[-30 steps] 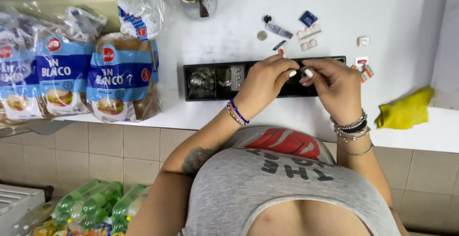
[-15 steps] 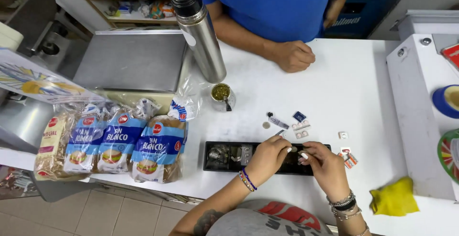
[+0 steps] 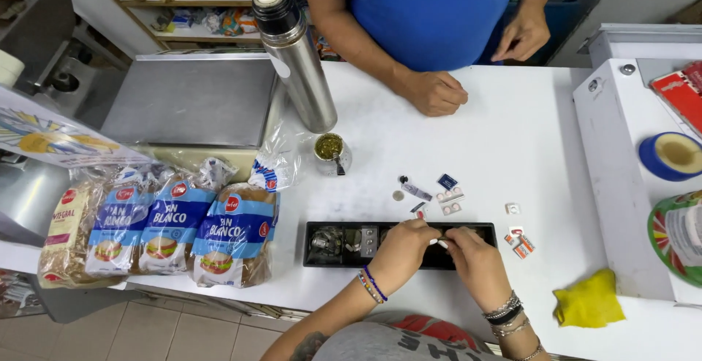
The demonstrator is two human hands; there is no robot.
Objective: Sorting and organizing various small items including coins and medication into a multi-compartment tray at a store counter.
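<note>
Broad white counter (image 3: 468,149) across the view, with a grey metal scale plate (image 3: 194,99) at upper left. Three bagged bread loaves (image 3: 168,226) side by side along the near left edge. Tall steel flask (image 3: 296,54) upright just beside the scale, and a small cup of green leaf with a metal straw (image 3: 330,152) near its foot. Another person's fist (image 3: 436,92) resting on the far side, well apart from the work. Yellow cloth (image 3: 589,299) crumpled at near right.

Long black tray (image 3: 344,242) near the front edge, long axis running left to right, coins and small metal pieces in its left compartments. Both hands over its right half: left hand (image 3: 401,253) and right hand (image 3: 477,262) meeting fingertip to fingertip, pinched together on something tiny and pale. Directly between the two hands, about equally near to each, just above the tray.

Scattered small packets (image 3: 447,194) and a coin beyond the tray, more packets off its right end.

Hard to make out: what the pinched item is, which hand truly bears it, and the tray's right compartments, covered by both hands.
</note>
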